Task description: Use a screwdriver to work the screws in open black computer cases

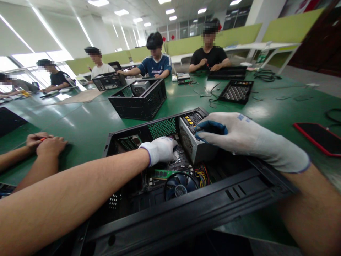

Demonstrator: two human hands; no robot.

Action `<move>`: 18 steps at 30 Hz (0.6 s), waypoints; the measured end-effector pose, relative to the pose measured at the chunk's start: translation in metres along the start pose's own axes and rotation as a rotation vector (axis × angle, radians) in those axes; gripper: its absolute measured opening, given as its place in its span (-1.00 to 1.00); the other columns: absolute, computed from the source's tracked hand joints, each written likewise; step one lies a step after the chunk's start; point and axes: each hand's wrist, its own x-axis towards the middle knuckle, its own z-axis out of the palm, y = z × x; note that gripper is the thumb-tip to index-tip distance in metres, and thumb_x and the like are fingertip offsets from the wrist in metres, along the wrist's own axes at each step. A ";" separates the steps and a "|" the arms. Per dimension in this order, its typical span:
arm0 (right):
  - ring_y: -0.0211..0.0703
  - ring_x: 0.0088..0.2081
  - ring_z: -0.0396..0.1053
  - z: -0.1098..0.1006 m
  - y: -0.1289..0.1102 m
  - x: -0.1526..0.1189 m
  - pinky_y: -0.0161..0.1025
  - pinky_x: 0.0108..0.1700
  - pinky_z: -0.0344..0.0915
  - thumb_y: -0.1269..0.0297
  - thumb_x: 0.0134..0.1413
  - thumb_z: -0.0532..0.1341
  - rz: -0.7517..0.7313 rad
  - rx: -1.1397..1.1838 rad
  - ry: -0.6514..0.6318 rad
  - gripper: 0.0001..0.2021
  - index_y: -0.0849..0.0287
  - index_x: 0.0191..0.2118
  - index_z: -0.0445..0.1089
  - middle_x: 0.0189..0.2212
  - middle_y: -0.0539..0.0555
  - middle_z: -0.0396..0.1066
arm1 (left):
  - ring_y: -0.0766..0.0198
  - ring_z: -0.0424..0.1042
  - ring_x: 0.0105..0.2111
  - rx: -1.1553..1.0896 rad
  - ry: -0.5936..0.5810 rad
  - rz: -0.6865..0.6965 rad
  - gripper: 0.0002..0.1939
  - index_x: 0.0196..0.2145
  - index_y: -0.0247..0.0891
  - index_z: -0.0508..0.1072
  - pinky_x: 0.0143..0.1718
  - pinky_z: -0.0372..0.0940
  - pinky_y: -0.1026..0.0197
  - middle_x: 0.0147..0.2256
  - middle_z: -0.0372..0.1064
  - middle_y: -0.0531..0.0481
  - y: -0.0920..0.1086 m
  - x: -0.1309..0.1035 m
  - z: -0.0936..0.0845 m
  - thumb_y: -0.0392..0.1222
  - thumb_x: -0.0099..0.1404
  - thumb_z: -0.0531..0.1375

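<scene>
Reaching down into the open computer case [197,213] on the green tabletop [85,117] with the gloved left hand [160,148], bent inward low over the motherboard [185,156]. Hard to tell whether pinching anything there, with the fingertips partly hidden. Curving the gloved right hand [237,132] at the top edge of the power supply [204,152], with thumb and fingers parted, not closed round the metal box; seemingly touching, at most lightly. Inside the case, just beside the motherboard: the power supply, near bunched cables [202,176] and a round fan [180,190].

Could scrape or flex the motherboard by pressing with the left hand in so tight a space, or knock the green memory stick [162,174] with the wrist. Could lose the power supply from so loose a right-hand hold, if unfastened, and drop it onto the board. Might also strain connectors by snagging the cables, or catch glove fabric on sharp metal.
</scene>
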 end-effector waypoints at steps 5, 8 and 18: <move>-0.02 -0.24 0.48 0.001 0.002 0.000 -0.16 -0.23 0.32 -0.09 0.22 0.25 -0.016 0.008 0.004 -0.62 0.10 -0.10 0.57 -0.22 0.08 0.58 | 0.00 0.60 -0.13 -0.001 -0.005 0.004 -0.62 -0.07 -0.22 0.57 -0.13 0.46 0.13 -0.12 0.61 -0.17 0.001 -0.001 -0.001 0.04 0.26 0.23; -0.03 -0.23 0.48 0.001 0.003 -0.001 -0.16 -0.22 0.32 -0.08 0.22 0.25 -0.027 0.009 0.014 -0.64 0.09 -0.10 0.58 -0.22 0.06 0.58 | 0.01 0.60 -0.13 -0.004 -0.005 0.009 -0.63 -0.07 -0.21 0.57 -0.14 0.46 0.14 -0.12 0.61 -0.16 0.000 -0.001 -0.001 0.04 0.26 0.23; -0.03 -0.22 0.48 0.003 0.005 0.000 -0.15 -0.20 0.31 -0.07 0.25 0.24 -0.052 -0.007 0.021 -0.65 0.08 -0.09 0.56 -0.22 0.06 0.58 | 0.00 0.61 -0.14 -0.006 -0.004 0.011 -0.63 -0.08 -0.23 0.57 -0.14 0.46 0.14 -0.13 0.61 -0.18 0.000 -0.001 -0.001 0.04 0.26 0.23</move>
